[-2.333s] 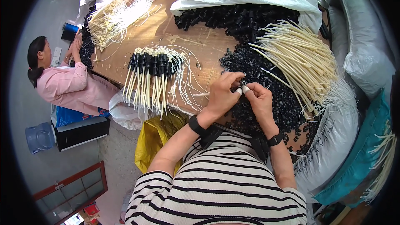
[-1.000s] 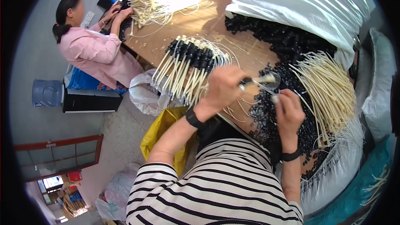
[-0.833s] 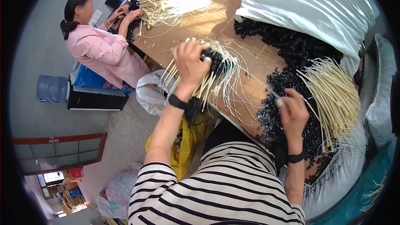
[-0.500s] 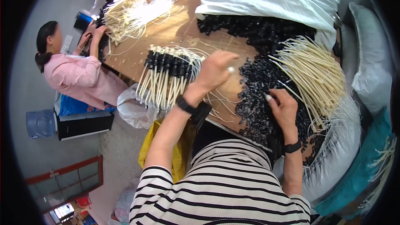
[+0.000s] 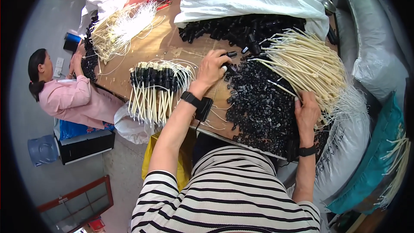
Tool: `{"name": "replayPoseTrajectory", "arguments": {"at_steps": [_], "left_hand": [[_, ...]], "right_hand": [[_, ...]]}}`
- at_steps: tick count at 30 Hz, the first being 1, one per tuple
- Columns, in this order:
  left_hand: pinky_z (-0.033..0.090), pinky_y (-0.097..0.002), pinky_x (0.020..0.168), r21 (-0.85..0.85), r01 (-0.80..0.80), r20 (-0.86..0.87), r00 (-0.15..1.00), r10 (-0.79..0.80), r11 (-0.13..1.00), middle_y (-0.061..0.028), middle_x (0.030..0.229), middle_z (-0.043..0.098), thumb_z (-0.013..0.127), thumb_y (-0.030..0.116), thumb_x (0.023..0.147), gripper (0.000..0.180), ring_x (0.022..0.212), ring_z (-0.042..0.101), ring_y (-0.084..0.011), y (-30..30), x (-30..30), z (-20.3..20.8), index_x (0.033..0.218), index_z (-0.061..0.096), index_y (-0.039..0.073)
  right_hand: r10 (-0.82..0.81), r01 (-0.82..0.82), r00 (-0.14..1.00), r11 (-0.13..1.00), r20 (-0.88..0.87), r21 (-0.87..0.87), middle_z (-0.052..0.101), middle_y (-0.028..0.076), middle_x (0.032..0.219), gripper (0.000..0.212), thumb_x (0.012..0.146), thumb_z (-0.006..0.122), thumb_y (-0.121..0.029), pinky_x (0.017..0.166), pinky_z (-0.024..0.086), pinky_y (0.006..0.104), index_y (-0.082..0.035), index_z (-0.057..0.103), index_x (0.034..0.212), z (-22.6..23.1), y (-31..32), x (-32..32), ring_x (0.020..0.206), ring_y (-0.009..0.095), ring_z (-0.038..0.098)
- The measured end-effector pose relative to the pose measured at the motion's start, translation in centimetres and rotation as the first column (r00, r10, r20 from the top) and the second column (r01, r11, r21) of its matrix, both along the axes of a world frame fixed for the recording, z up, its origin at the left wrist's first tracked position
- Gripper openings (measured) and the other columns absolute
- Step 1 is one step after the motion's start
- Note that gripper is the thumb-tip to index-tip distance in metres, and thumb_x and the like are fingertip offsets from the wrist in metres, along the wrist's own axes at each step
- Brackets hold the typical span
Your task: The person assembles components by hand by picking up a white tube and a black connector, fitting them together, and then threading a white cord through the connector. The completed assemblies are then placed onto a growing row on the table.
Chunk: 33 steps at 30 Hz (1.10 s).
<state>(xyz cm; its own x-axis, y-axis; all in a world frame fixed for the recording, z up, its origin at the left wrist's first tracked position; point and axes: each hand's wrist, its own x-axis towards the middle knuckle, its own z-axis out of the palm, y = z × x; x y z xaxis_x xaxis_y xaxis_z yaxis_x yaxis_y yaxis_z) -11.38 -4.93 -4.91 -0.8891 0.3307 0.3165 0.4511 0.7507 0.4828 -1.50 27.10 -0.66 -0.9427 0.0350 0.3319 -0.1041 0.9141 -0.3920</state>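
Left hand (image 5: 210,70) with fingers closed on a black tube (image 5: 232,54) above a wooden table (image 5: 172,41), right hand (image 5: 308,110) well apart, touching cream rods (image 5: 315,62), its grip unclear, small black pieces (image 5: 267,108) spread between.

A grey wall (image 5: 41,32) spans the left — a brown-framed glazed panel (image 5: 79,207) at lower left, speckled floor (image 5: 123,168) beside it — while sunlight brightens the wooden tabletop (image 5: 166,39) toward upper centre.

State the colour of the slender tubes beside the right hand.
The tubes are pale cream-yellow, shown in the head view.
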Motion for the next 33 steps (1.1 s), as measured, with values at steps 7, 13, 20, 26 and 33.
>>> {"name": "replayPoseTrajectory", "arguments": {"at_steps": [7,13,20,26,33], "left_hand": [[0.051,-0.0355,0.076,0.202,-0.095,0.046,0.995,0.088,0.975,-0.0095,0.098,0.065,0.068,0.0,0.07,0.03,0.087,0.061,-0.0275,-0.5,2.5,2.0,0.098,0.066,0.008],[0.047,-0.0361,0.067,0.228,0.049,-0.103,0.994,-0.026,0.973,-0.0062,0.08,0.065,0.074,0.012,0.074,0.028,0.075,0.06,-0.0235,0.8,5.0,2.8,0.1,0.065,0.01],[0.039,-0.0364,0.07,0.074,-0.048,-0.253,0.965,0.065,0.996,-0.0058,0.067,0.051,0.073,0.02,0.075,0.019,0.069,0.051,-0.0236,1.4,6.4,3.8,0.087,0.064,0.009],[0.048,-0.0274,0.072,0.425,-0.049,0.391,0.911,-0.134,0.904,-0.0081,0.087,0.065,0.063,0.008,0.084,0.012,0.078,0.061,-0.015,1.2,7.8,2.8,0.094,0.063,0.001],[0.046,-0.0289,0.063,0.437,-0.097,0.45,0.884,-0.124,0.894,-0.0051,0.078,0.063,0.062,0.009,0.085,0.017,0.065,0.058,-0.0147,1.4,7.9,3.2,0.101,0.063,0.005]], "right_hand": [[0.018,-0.031,0.998,0.972,0.058,0.232,0.056,0.01,0.086,0.019,0.075,0.064,-0.003,0.061,0.047,0.0431,-0.01,0.061,0.093,-0.1,0.4,-1.4,0.072,0.033,0.059],[0.026,0.003,0.996,0.952,-0.09,0.306,0.058,0.007,0.09,0.016,0.08,0.064,-0.009,0.063,0.047,0.0405,-0.011,0.064,0.096,1.2,-0.3,-3.5,0.074,0.031,0.059],[0.179,-0.103,0.962,0.938,-0.208,0.332,0.059,0.006,0.094,0.019,0.072,0.064,-0.006,0.076,0.041,0.0365,-0.008,0.061,0.091,2.6,-1.4,-4.0,0.088,0.025,0.059],[0.297,-0.241,0.943,0.922,-0.153,0.304,0.062,0.008,0.097,0.019,0.074,0.065,-0.006,0.075,0.043,0.0369,-0.008,0.06,0.093,1.6,-1.5,-3.8,0.085,0.026,0.059],[0.485,-0.442,0.87,0.848,0.09,-0.294,0.057,0.011,0.072,0.022,0.083,0.066,-0.002,0.054,0.044,0.033,-0.003,0.067,0.105,2.9,-4.5,0.3,0.059,0.025,0.057]]}}
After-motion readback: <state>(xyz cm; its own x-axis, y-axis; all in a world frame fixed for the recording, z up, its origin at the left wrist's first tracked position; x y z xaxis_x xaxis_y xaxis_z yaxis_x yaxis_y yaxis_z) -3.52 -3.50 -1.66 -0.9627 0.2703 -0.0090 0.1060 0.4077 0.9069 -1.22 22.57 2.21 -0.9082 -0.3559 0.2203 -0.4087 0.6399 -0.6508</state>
